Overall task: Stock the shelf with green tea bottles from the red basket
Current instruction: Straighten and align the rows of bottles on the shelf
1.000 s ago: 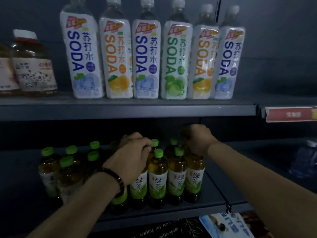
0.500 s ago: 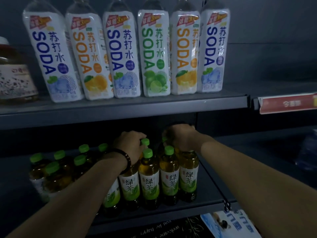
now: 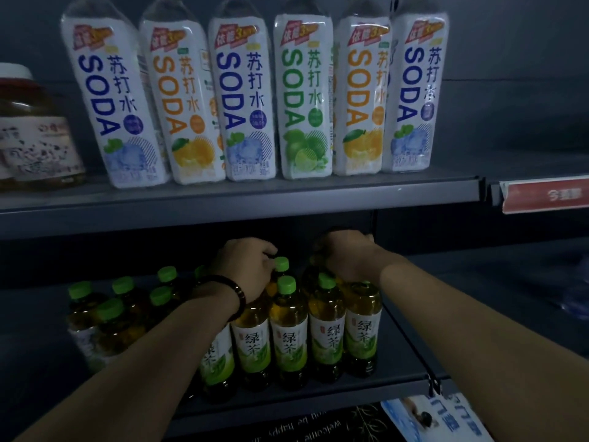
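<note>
Several green tea bottles (image 3: 290, 339) with green caps and amber liquid stand in rows on the lower shelf (image 3: 318, 398). My left hand (image 3: 245, 266), a dark bead bracelet on its wrist, is closed over the top of a green tea bottle (image 3: 253, 342) in the left part of the front group. My right hand (image 3: 347, 256) is closed over the cap of the rightmost bottle (image 3: 363, 333), beside the wire divider. More green-capped bottles (image 3: 111, 320) stand further left in the dark. The red basket is out of view.
Tall SODA bottles (image 3: 245, 100) line the upper shelf (image 3: 242, 199) just above my hands, with a brown jar (image 3: 32, 135) at the far left. A red price label (image 3: 548, 196) hangs on the right. A wire divider (image 3: 408, 342) bounds the tea rows.
Both hands have stayed on the bottle tops and reached slightly deeper under the upper shelf. My head has shifted, so the soda bottles sit differently in view.
</note>
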